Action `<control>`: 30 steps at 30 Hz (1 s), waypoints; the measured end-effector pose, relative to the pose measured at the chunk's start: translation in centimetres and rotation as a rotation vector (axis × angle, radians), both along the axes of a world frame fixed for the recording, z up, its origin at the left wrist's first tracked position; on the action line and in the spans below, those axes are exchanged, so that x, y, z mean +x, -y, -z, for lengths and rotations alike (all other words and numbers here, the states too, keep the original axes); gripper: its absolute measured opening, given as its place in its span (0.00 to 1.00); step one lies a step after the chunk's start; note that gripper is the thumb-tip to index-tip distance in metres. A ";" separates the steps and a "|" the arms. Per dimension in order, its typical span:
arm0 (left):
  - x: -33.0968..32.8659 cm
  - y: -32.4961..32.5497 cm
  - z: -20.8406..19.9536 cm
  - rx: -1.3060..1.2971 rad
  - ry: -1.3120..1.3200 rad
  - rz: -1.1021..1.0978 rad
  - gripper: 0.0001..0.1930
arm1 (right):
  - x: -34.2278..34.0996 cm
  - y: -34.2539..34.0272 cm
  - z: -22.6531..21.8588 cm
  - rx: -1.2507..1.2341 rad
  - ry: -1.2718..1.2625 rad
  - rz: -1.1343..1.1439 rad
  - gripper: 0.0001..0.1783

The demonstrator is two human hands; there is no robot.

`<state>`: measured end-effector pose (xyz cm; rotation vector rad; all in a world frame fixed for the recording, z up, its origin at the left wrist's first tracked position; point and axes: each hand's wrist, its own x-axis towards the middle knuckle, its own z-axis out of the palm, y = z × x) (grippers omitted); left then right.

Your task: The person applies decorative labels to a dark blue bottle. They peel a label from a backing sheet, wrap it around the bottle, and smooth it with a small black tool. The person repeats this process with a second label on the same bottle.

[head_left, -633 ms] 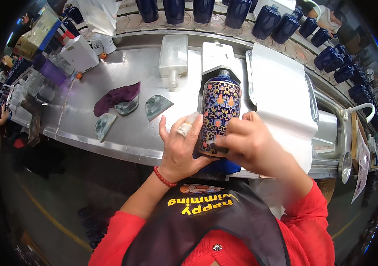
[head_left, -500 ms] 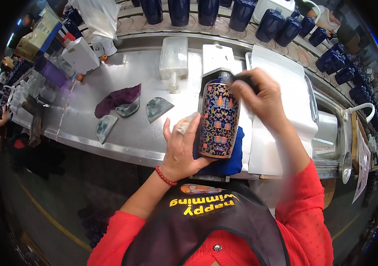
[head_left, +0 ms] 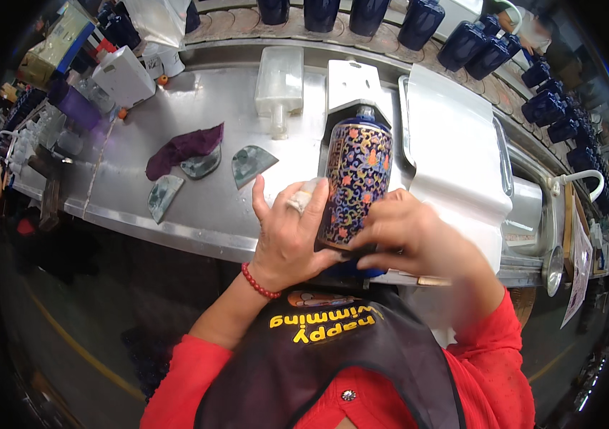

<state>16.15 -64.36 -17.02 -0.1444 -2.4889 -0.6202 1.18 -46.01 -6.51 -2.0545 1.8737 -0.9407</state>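
Note:
A dark blue bottle [head_left: 357,179] with an ornate orange, yellow and blue pattern lies tilted in front of me, its neck pointing away. My left hand [head_left: 291,223] grips its left side and base between index finger and thumb; a white wrap covers part of one finger. At the lower right side of the bottle is my right hand [head_left: 419,232], slightly blurred, with its fingers curled together at the base. Whatever they hold, if anything, is hidden. A white angled holder [head_left: 353,84] stands behind the bottle neck. Blue cloth [head_left: 362,270] shows beneath the base.
Green half-round scrapers [head_left: 254,163] and a purple cloth [head_left: 184,151] lie on the metal table [head_left: 208,89] to the left. A clear bottle [head_left: 280,82] lies beyond. White sheeting [head_left: 451,164] covers the right side. Plain blue bottles [head_left: 420,23] line the conveyor [head_left: 390,39] behind.
My right hand has come down from the bottle's neck to its base; the dark pad seen in it before no longer shows. The bottle's visible pattern has turned a little. My left hand stays on the bottle.

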 end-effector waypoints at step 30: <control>-0.8 0.0 0.2 0.002 0.006 -0.024 0.58 | 2.9 -4.2 5.4 -0.276 0.434 0.639 0.18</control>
